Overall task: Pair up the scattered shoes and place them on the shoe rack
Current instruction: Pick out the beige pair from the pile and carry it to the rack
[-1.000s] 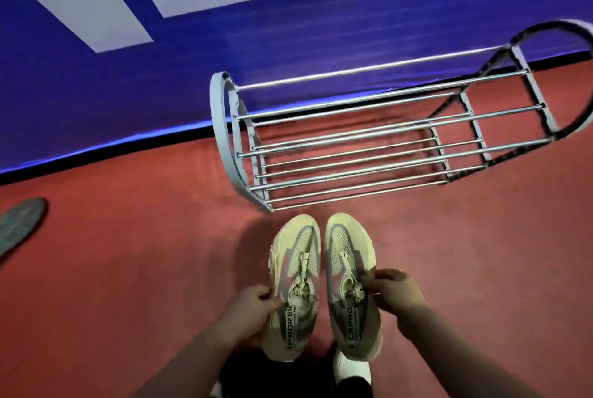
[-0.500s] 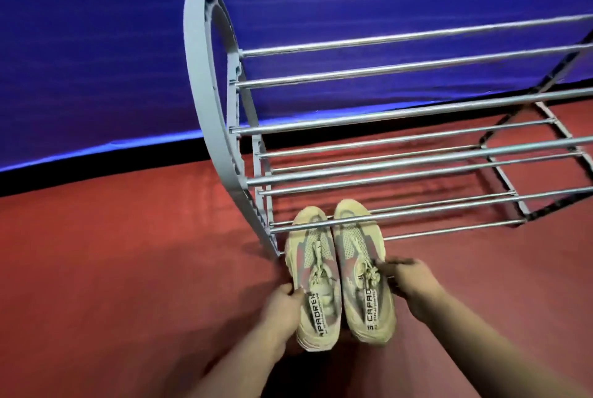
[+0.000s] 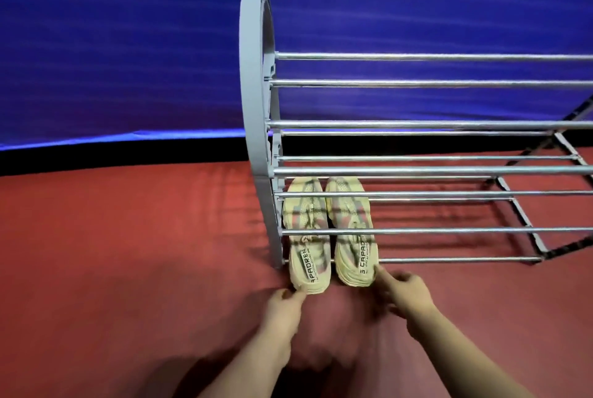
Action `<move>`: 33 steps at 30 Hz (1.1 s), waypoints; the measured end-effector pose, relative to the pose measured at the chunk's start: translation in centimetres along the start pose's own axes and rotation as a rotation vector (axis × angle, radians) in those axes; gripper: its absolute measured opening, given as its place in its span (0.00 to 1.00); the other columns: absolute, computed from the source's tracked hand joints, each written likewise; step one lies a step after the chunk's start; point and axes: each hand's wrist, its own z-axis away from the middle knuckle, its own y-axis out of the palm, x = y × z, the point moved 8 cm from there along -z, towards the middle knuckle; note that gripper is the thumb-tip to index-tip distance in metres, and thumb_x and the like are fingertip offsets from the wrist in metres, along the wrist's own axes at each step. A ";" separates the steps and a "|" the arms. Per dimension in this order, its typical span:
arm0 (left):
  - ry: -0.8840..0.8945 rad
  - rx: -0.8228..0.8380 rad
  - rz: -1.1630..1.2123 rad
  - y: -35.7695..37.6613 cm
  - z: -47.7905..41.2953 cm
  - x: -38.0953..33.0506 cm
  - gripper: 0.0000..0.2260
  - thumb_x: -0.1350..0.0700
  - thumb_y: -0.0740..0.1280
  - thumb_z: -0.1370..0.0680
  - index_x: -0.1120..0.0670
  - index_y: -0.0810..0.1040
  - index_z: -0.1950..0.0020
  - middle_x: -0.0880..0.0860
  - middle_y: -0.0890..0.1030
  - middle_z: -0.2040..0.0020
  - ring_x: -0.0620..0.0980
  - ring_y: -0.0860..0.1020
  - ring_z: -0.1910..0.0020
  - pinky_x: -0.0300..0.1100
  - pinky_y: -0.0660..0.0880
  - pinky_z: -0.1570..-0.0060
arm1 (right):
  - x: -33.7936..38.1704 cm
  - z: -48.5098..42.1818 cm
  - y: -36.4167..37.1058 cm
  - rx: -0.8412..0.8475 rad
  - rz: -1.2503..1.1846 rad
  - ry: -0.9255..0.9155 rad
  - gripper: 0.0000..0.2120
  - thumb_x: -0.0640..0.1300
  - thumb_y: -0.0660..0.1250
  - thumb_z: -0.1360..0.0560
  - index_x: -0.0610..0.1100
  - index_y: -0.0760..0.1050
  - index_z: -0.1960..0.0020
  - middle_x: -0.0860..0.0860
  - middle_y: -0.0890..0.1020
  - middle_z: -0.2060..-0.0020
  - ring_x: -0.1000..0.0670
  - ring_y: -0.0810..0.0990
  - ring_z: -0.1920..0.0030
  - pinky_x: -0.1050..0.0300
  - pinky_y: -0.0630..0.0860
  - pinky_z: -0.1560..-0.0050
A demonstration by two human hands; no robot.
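Sneakers, beige, one pair: left sneaker (image 3: 308,237) and right sneaker (image 3: 353,230) lie side by side just ahead of the hands, toes pointing away. Their soles lie across the lowest rails of the shoe rack (image 3: 256,102) and their heels overhang the front rail toward the hands. The left sneaker sits just beside the rack's grey end frame.

Left hand (image 3: 284,304) is at the left heel, fingers curled against its edge; blur hides whether it pinches the heel or only touches it. Right hand (image 3: 406,291) holds nothing: forefinger stretched onto the outer side of the right heel, other fingers loosely bent. Red floor (image 3: 128,253) lies under both wrists.

Judgement: the step in hand is seating the pair. To do it well, nudge both heels away evenly with flat fingertips, so each sole bears on two rails and the shoes stay parallel. Mind the toes under the rail above; a hard shove could tip a heel down between rails. Let go straight back, without dragging the heels.
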 end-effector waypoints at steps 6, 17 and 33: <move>-0.060 0.048 0.134 2.3 -2.0 0.0 0.10 0.50 0.66 0.23 0.54 0.70 0.48 0.58 0.77 0.47 0.54 0.80 0.63 0.43 0.78 0.67 | -0.8 0.5 3.7 0.136 -0.415 0.249 0.22 0.56 0.70 0.28 0.36 0.74 0.50 0.40 0.81 0.60 0.43 0.81 0.66 0.58 0.76 0.69; -0.011 0.044 0.494 2.3 -4.0 -2.7 0.11 0.65 0.63 0.22 0.65 0.75 0.41 0.61 0.80 0.45 0.55 0.79 0.57 0.38 0.80 0.73 | 1.2 0.6 4.9 0.098 -0.694 0.248 0.08 0.37 0.66 0.24 0.31 0.74 0.50 0.39 0.79 0.60 0.43 0.78 0.65 0.62 0.78 0.76; -0.002 -0.066 0.539 1.6 -5.0 -2.8 0.08 0.67 0.64 0.23 0.64 0.75 0.44 0.59 0.78 0.50 0.52 0.77 0.64 0.44 0.81 0.60 | 2.1 -1.1 6.1 0.108 -0.463 0.170 0.11 0.40 0.65 0.22 0.31 0.74 0.54 0.38 0.78 0.67 0.47 0.77 0.75 0.60 0.76 0.75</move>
